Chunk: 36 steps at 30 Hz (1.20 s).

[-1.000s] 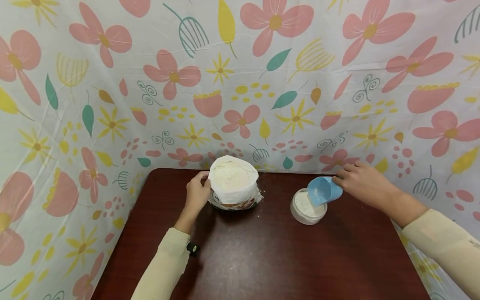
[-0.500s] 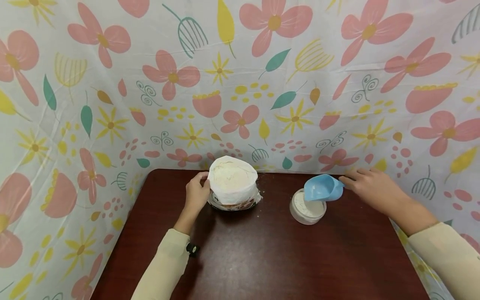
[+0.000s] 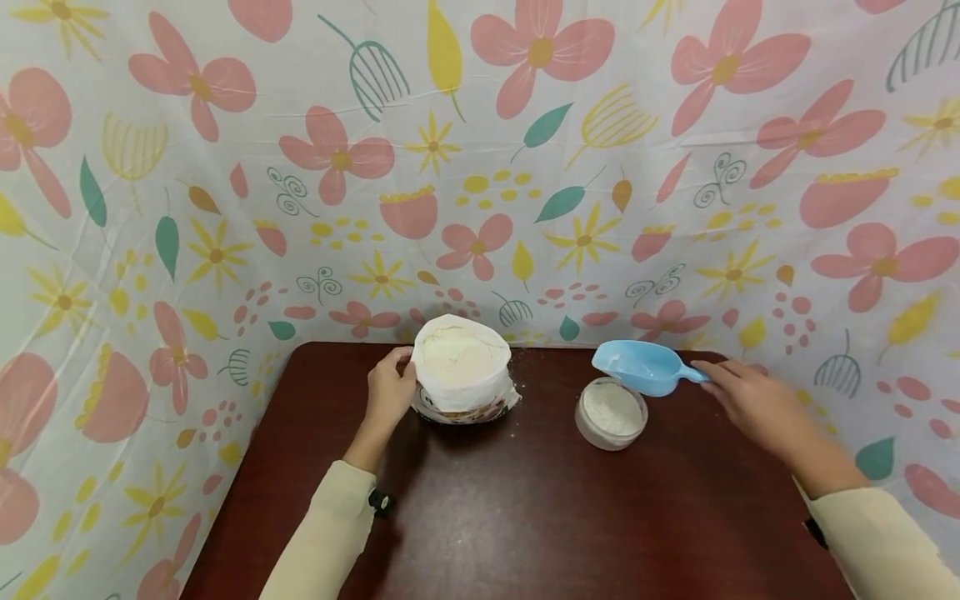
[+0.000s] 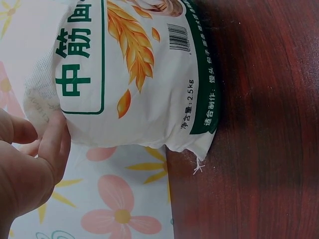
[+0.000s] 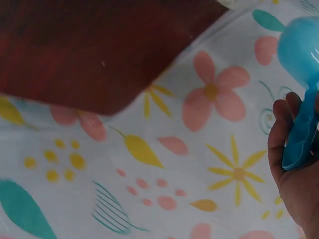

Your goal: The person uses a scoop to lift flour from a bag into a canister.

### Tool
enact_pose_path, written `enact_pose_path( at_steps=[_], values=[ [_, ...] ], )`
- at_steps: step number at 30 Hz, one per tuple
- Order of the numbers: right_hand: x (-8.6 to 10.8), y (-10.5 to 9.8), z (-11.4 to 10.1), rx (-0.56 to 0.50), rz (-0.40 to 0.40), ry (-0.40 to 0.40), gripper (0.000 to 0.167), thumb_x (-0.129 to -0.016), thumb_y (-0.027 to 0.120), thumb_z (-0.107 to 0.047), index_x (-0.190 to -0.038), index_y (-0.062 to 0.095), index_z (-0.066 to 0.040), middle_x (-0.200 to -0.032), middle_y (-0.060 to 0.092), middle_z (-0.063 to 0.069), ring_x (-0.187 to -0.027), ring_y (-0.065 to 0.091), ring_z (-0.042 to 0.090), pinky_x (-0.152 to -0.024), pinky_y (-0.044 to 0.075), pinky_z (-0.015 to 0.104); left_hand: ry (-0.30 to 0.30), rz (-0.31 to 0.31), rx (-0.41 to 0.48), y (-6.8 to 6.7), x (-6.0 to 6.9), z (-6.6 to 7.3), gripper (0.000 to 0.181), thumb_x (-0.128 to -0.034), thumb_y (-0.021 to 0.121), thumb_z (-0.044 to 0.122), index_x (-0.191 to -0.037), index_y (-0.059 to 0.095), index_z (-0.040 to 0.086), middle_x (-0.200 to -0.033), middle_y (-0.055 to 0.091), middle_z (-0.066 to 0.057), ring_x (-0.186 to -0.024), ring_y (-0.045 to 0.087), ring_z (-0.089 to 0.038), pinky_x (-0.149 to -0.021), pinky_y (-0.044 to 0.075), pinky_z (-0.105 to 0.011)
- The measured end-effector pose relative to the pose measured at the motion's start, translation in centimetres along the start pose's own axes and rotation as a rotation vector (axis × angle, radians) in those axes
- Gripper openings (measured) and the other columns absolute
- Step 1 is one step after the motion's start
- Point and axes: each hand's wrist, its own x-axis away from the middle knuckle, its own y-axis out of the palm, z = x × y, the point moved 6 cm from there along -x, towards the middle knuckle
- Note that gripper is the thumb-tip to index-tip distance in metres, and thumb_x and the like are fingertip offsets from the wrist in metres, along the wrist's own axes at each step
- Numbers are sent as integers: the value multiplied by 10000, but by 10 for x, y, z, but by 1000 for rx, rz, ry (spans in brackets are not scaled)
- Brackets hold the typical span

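Observation:
An opened white bag of flour [image 3: 461, 375] stands at the back of the table, its folded-down rim showing pale flour inside. My left hand [image 3: 390, 385] pinches that rim at its left side; in the left wrist view my fingers [image 4: 57, 144] touch the printed bag [image 4: 144, 74]. My right hand [image 3: 757, 408] grips a light blue scoop [image 3: 641, 367] by its handle. The scoop is held level, above and behind a round clear bowl [image 3: 609, 440] holding white flour. In the right wrist view the handle [image 5: 301, 134] lies within my curled fingers.
The dark red-brown table [image 3: 495, 517] has specks of flour near the bag. A flower-printed cloth [image 3: 480, 167] hangs behind and beside the table, close to its back edge. The bowl stands to the right of the bag.
The scoop has turned from tipped down over the bowl to level, and has risen clear of the flour. My right hand has shifted right and slightly down. The left hand keeps its grip.

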Motion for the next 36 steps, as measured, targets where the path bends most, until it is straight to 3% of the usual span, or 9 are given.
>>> enact_pose_path(
  at_steps=[5,13,17,24,30,36],
  values=[
    [12,15,5,-39,23,79,453,-882,764,-5,-1313,631,-41,-1041,661,177,-819,673,367,-603,568,549,19,-12,-5,1,-1,1,270,-1018,578,87,-1253,709,62,-1154,730,-145,-510,482,-121,-562,478,-268],
    [27,33,13,-129,48,241,410,-919,709,38,-1308,578,44,-1040,599,223,-861,612,396,-693,536,627,30,-3,-1,0,-2,1,263,-1016,584,81,-1243,715,59,-1149,735,-151,-440,387,-105,-512,444,-261],
    [37,48,20,-221,22,362,347,-966,662,16,-1289,558,90,-1022,587,244,-890,574,399,-734,512,643,26,-10,10,0,-2,2,268,-1019,580,86,-1251,710,56,-1146,731,-158,-431,394,-103,-489,444,-257],
    [58,81,27,-319,53,541,324,-974,648,6,-1266,551,109,-968,657,251,-883,634,418,-722,523,597,21,-7,-1,-1,-1,3,263,-1016,581,81,-1240,716,54,-1135,736,-156,-484,489,-111,-541,480,-261],
    [72,114,26,-381,0,684,356,-1021,604,-56,-1323,522,115,-979,714,257,-899,684,413,-673,537,476,44,7,-13,-2,-1,5,257,-1004,588,65,-1221,723,35,-1109,746,-160,-591,560,-111,-576,501,-270],
    [79,132,25,-415,-50,798,401,-1048,571,-105,-1363,482,128,-1044,688,292,-908,662,390,-679,541,450,32,5,-8,-2,1,3,257,-1007,586,68,-1225,721,38,-1126,743,-164,-540,552,-118,-548,502,-270]
  ],
)
